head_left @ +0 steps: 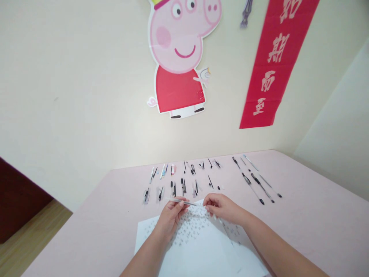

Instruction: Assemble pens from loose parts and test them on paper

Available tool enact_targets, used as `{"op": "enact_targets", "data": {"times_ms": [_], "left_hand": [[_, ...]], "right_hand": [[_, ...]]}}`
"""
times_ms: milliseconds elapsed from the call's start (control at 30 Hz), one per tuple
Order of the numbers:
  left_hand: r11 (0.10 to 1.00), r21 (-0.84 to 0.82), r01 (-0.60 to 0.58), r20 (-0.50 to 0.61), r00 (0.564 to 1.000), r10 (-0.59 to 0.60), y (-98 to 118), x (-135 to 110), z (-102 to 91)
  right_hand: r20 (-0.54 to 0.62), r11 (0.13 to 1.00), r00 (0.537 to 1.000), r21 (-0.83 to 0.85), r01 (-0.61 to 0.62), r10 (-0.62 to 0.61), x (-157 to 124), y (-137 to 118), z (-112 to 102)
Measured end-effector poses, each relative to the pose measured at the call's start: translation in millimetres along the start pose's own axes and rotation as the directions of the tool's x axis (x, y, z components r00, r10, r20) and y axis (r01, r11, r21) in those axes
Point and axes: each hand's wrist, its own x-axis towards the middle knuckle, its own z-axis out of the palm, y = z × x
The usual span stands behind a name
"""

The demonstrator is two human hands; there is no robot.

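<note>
My left hand is closed around a slim pen refill, pale at its left end and greyer toward its right tip. The refill lies almost level over the paper, its tip pointing at my right hand. That hand is closed in a pinch just right of the tip; whatever sits between its fingertips is too small or hidden to make out. Under both hands lie white paper sheets with many small grey marks on the upper part.
Two rows of dismantled pen parts lie behind the hands on the pink table. Several longer pens lie at the right. The wall behind carries a pink cartoon pig cutout and a red banner.
</note>
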Motion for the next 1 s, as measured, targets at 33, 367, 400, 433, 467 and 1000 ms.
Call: {"op": "enact_targets", "data": {"times_ms": [33,367,400,433,467,1000], "left_hand": [[1.0,0.003,0.005,0.008,1.0,-0.005,0,-1,0.6],[0.999,0.015,0.05,0.085,0.995,-0.051,1,-6,3.6],[0.999,0.015,0.05,0.084,0.995,-0.051,0,-6,3.6],[0.999,0.015,0.05,0.086,0.995,-0.052,0,-6,3.6],[0.998,0.017,0.052,0.089,0.995,-0.053,0,-6,3.5],[0.998,0.012,0.067,0.112,0.991,-0.067,-1,-4,0.5]], "right_hand": [[-0.001,1.0,1.0,0.017,-0.003,0.003,0,0,3],[0.021,0.982,1.0,0.188,0.014,-0.018,3,1,14],[0.024,0.98,1.0,0.196,0.015,-0.02,3,1,15],[0.028,0.979,0.999,0.203,0.016,-0.022,3,1,15],[0.032,0.978,0.999,0.207,0.018,-0.025,3,2,15],[0.023,0.958,0.999,0.284,0.036,-0.045,3,0,16]]}}
